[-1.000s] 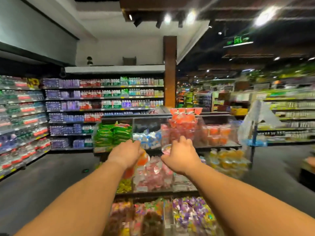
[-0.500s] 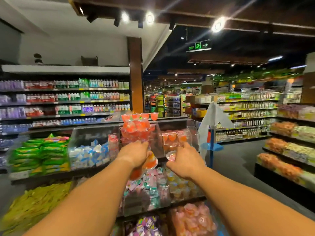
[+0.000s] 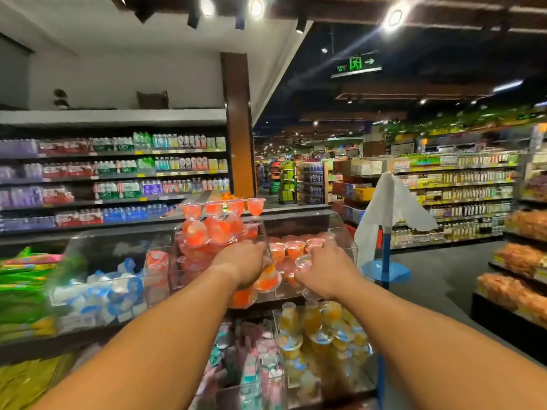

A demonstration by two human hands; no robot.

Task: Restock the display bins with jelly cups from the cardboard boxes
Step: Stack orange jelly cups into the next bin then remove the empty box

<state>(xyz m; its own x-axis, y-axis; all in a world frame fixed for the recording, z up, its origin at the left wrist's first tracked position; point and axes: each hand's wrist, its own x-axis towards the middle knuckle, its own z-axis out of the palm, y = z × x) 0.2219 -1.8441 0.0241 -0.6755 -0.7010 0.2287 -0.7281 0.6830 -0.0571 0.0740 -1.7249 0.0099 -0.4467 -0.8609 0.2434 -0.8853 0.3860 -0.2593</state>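
The left hand (image 3: 242, 266) has its fingers curled round a clutch of orange jelly cups (image 3: 268, 280), at least two of them bulging out below the palm, and the right hand (image 3: 324, 273) grips clear-lidded cups (image 3: 305, 263) of its own, one peeping above the knuckles and another showing under the heel of the hand. Both hands hang right at the front edge of the clear bin (image 3: 340, 241) on the upper tier, where a shallow layer of orange cups (image 3: 294, 247) already sits. Just left of it, the neighbouring bin (image 3: 213, 232) is heaped high, with a row of cups (image 3: 225, 206) perched along its top. From here the risk looks plain enough: each hand is carrying more than it can properly close around, so a lower cup could slip free as the fingers loosen and drop into the yellow cups (image 3: 319, 327) on the tier below, mixing the flavours. A careless elbow or wrist brushing the heaped pile could also bring that perched row tumbling. No cardboard box shows in view.
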